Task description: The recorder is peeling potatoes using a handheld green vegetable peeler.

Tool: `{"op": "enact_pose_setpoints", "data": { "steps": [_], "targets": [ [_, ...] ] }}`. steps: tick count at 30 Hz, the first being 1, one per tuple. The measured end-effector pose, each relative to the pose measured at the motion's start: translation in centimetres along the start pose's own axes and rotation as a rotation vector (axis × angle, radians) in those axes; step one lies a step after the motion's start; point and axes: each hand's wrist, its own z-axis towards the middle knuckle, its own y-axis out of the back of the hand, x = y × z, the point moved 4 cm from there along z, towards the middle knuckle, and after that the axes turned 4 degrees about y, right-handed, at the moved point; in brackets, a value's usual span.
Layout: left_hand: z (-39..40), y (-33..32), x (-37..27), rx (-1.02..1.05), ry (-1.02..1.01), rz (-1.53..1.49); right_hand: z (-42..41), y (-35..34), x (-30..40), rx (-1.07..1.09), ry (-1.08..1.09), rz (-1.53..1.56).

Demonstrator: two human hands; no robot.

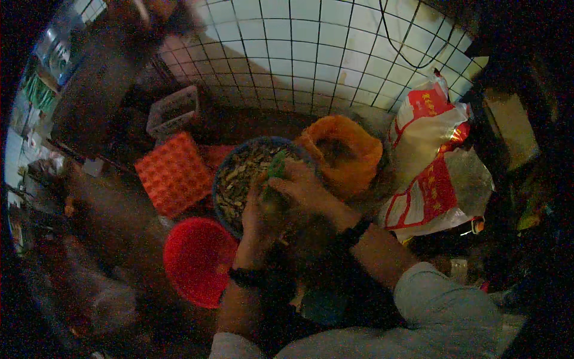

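Observation:
A round blue-rimmed basin (231,179) in front of me holds many brownish and pale scraps, perhaps peels or shells. My left hand (258,206) and my right hand (302,179) meet over its near right side. Between them is a small green item (277,166), its upper end poking out above my right thumb. Dim light and blur hide what it is. Both hands appear closed around it, and my fingers cover its lower part. Each wrist wears a dark band.
A red plastic basin (197,262) stands at the near left, beside red egg trays (172,175). Behind these is a pale plastic basket (172,114). An open orange sack (358,157) touches the scrap basin's right side. White printed bags (466,179) lean farther right. A tiled wall (305,54) rises behind.

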Motion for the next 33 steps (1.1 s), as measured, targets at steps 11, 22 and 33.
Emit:
{"op": "enact_pose_setpoints", "data": {
  "steps": [11, 22, 33],
  "targets": [
    [-1.1, 5.1, -0.1, -0.166, -0.079, 0.297, 2.2, 0.7, -3.0, -0.217, -0.085, 0.112],
    [-1.5, 4.7, -2.0, -0.161, -0.151, -0.011, 1.9, -3.4, -0.2, 0.082, 0.143, -0.245],
    [-1.4, 6.1, -2.0, -0.127, -0.091, -0.039, 2.3, -1.3, -1.2, -0.232, -0.183, 0.543]
  ]
}}
